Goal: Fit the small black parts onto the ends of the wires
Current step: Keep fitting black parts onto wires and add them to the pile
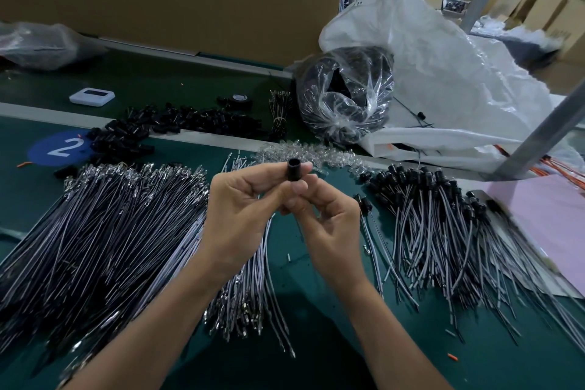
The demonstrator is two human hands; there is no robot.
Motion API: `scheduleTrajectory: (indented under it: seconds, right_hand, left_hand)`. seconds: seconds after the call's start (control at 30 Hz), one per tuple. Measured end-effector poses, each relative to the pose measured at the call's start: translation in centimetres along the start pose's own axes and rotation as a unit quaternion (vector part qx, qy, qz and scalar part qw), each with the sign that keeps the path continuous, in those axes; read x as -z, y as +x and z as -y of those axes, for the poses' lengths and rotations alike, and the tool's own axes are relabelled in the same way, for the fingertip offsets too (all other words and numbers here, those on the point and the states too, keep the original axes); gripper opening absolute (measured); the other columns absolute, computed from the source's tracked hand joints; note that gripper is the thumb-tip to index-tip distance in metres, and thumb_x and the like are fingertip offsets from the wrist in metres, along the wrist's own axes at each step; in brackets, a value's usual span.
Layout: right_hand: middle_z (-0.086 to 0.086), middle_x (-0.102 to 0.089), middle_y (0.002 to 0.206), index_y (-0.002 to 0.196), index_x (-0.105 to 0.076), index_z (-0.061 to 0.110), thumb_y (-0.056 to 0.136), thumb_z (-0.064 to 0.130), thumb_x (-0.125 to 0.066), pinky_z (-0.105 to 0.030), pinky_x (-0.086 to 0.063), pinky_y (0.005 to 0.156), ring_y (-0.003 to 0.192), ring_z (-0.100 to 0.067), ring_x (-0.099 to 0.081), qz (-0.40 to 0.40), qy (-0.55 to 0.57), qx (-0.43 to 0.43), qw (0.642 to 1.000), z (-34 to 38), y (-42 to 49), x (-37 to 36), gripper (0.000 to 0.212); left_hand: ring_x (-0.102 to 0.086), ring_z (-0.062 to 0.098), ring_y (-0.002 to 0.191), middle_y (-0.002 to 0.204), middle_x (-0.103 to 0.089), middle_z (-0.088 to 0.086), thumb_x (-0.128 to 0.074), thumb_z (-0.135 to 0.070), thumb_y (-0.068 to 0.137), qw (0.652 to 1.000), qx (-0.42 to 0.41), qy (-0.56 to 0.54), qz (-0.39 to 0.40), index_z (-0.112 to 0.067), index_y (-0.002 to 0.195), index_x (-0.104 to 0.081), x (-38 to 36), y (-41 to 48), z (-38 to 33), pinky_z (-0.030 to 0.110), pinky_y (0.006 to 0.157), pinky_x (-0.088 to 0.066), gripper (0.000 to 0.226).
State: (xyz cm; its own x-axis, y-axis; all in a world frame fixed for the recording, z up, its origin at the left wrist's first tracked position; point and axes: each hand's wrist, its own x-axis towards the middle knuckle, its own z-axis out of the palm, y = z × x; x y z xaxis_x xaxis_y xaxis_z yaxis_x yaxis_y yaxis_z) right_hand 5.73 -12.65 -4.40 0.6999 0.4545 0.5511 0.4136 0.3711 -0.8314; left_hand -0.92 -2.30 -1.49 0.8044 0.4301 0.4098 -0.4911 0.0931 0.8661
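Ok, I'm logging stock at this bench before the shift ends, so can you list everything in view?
black part: one, black, pinched between both hands
bare wires: large pile, grey-black, table left
capped wires: pile, grey with black caps, table right
loose parts: heap, black, far left of centre
clear parts: heap, clear, beyond the hands
wrapped bundle: one, black in clear film, far centre
sack: one, white, far right
tape roll: one, black, by loose parts
white device: one, far left
sticker: one, blue with 2, left
pink sheet: one, right edge
table: one, green, under everything
left hand: one, pinches black part
right hand: one, pinches black part
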Motion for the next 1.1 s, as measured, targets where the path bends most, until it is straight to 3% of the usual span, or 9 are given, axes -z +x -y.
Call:
scheduleTrajectory:
  seconds: [0.13,0.3,0.37,0.43,0.53,0.67,0.87,0.97,1.1]
  right_hand:
    - [-0.018,-0.07,0.083,0.093,-0.071,0.002,0.088,0.002,-0.064,-0.037,-0.056,0.074,0.082,-0.022,-0.064,-0.012,-0.005,-0.008,1.0,0.1,-0.3,-0.7,0.009]
    - [-0.012,-0.07,0.076,0.089,-0.073,0.004,0.089,0.012,-0.067,-0.053,-0.051,0.064,0.07,-0.038,-0.061,-0.011,-0.063,-0.018,0.998,0.4,-0.4,-0.9,0.01]
    - [-0.004,-0.07,0.07,0.083,-0.074,0.011,0.094,0.024,-0.062,-0.045,-0.053,0.06,0.063,-0.031,-0.064,-0.009,-0.078,-0.038,0.996,0.9,-0.1,-0.7,0.021]
    - [0.004,-0.07,0.065,0.075,-0.073,0.017,0.097,0.032,-0.056,-0.022,-0.051,0.058,0.058,-0.012,-0.065,-0.056,-0.115,-0.076,0.989,0.7,1.2,0.6,0.032]
    - [0.005,-0.072,0.08,0.089,-0.073,0.016,0.097,0.016,-0.058,-0.016,-0.048,0.065,0.074,-0.009,-0.065,-0.112,-0.283,-0.156,0.94,-0.9,4.6,3.4,0.017]
    - [-0.011,-0.07,0.108,0.112,-0.069,0.006,0.095,0.011,-0.057,-0.033,-0.051,0.091,0.1,-0.025,-0.064,-0.017,-0.459,-0.244,0.854,-4.1,8.4,5.3,0.022]
    - [-0.014,-0.067,0.095,0.091,-0.069,0.004,0.092,0.01,-0.06,-0.034,-0.051,0.074,0.088,-0.031,-0.063,-0.023,-0.55,-0.24,0.799,-6.4,8.9,5.5,0.011]
    - [-0.011,-0.067,0.093,0.088,-0.067,0.005,0.089,0.005,-0.06,-0.032,-0.049,0.073,0.088,-0.029,-0.062,-0.027,-0.539,-0.228,0.81,-6.2,8.8,5.5,0.007]
    - [-0.002,-0.069,0.082,0.09,-0.069,0.011,0.086,0.007,-0.07,-0.022,-0.047,0.071,0.074,-0.013,-0.062,-0.048,-0.384,-0.184,0.904,-3.9,7.5,5.0,0.006]
  left_hand:
    - [-0.074,0.019,0.09,0.09,-0.078,0.006,-0.074,-0.021,0.074,0.999,0.019,-0.039,-0.012,-0.018,0.094,-0.079,-0.3,0.0,0.1,0.023,0.076,-0.056,0.021]
    - [-0.074,0.018,0.078,0.084,-0.077,0.01,-0.073,-0.024,0.071,0.996,0.065,-0.051,-0.046,-0.016,0.096,-0.076,-0.2,0.1,-0.2,0.025,0.064,-0.058,0.026]
    - [-0.074,0.018,0.074,0.083,-0.077,0.011,-0.071,-0.023,0.071,0.99,0.084,-0.086,-0.079,-0.016,0.104,-0.072,0.1,0.4,-0.5,0.026,0.059,-0.059,0.034]
    - [-0.073,0.015,0.066,0.082,-0.076,0.01,-0.067,-0.017,0.075,0.979,0.105,-0.128,-0.116,-0.009,0.106,-0.069,0.8,0.9,-0.7,0.02,0.055,-0.056,0.032]
    - [-0.068,0.009,0.053,0.084,-0.076,0.01,-0.068,-0.017,0.074,0.975,0.175,-0.08,-0.113,-0.004,0.106,-0.068,1.5,1.3,-0.5,0.014,0.039,-0.045,0.035]
    - [-0.064,0.01,0.047,0.092,-0.077,0.007,-0.069,-0.027,0.074,0.97,0.232,0.01,-0.067,-0.007,0.104,-0.07,1.5,1.2,0.2,0.018,0.045,-0.04,0.036]
    - [-0.062,0.01,0.046,0.092,-0.077,0.0,-0.065,-0.036,0.076,0.969,0.236,0.067,-0.035,-0.015,0.107,-0.071,1.8,1.0,0.3,0.012,0.043,-0.038,0.037]
    - [-0.061,0.009,0.05,0.094,-0.077,-0.001,-0.065,-0.037,0.078,0.969,0.234,0.078,-0.014,-0.015,0.112,-0.067,1.6,1.1,0.3,0.019,0.062,-0.044,0.04]
    - [-0.055,0.009,0.049,0.089,-0.078,0.001,-0.067,-0.022,0.086,0.97,0.22,0.099,-0.007,-0.012,0.103,-0.068,1.5,1.1,0.5,0.023,0.071,-0.046,0.019]
